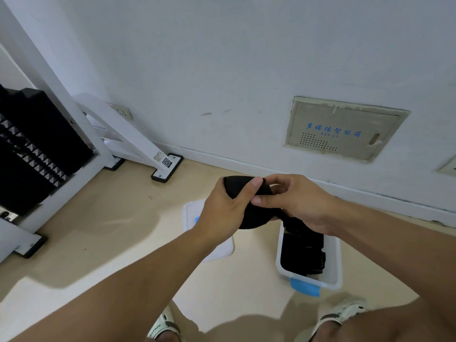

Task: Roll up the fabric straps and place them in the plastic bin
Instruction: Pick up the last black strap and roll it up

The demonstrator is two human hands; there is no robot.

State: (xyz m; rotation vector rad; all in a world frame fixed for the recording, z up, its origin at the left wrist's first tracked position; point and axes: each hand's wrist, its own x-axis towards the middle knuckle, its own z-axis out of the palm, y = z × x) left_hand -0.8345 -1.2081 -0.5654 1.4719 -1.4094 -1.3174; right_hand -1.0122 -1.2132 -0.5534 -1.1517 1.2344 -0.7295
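A black fabric strap [255, 214] is held in the air between both hands, above the floor. My left hand [225, 206] grips its upper end, thumb pressed over the top. My right hand [296, 202] pinches the strap from the right, fingers curled round it. Below my right hand a clear plastic bin [333, 265] with a blue latch stands on the floor. Several black straps [302, 250] lie inside it. The bin's white lid [191, 213] lies flat on the floor under my left wrist, mostly hidden by it.
A white wall with a beige utility panel [343, 128] rises just behind the bin. A white machine frame with a black weight stack [37, 149] stands at the left. My feet in light sandals [345, 312] are at the bottom edge, on beige floor.
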